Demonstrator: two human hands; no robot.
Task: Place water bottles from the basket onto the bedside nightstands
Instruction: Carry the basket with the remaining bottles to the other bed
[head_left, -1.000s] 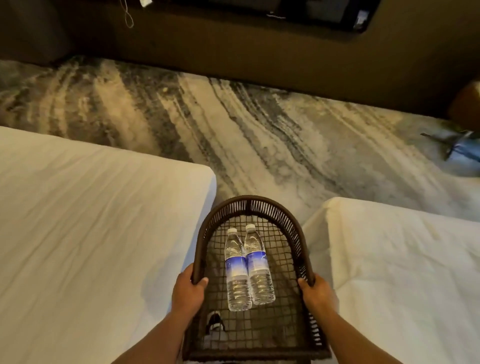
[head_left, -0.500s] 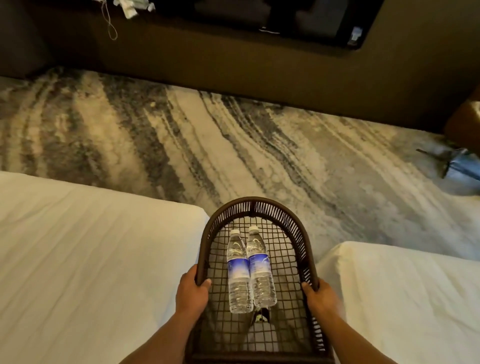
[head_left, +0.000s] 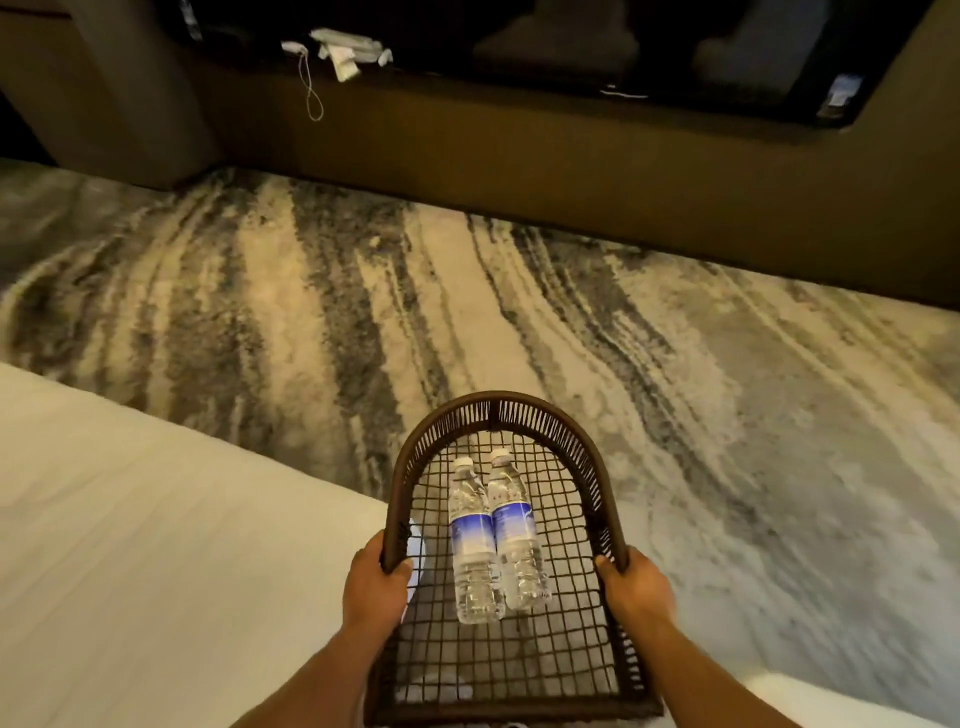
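Two water bottles (head_left: 496, 535) lie side by side, touching, in the wicker basket (head_left: 498, 415). The left hand (head_left: 376, 584) and right hand (head_left: 636, 587) each keep a closed grip on its side rims. Light, smooth, likely rolling; take them mid-body.

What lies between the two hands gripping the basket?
In the head view, two water bottles lie side by side on the basket mesh between left hand and right hand.
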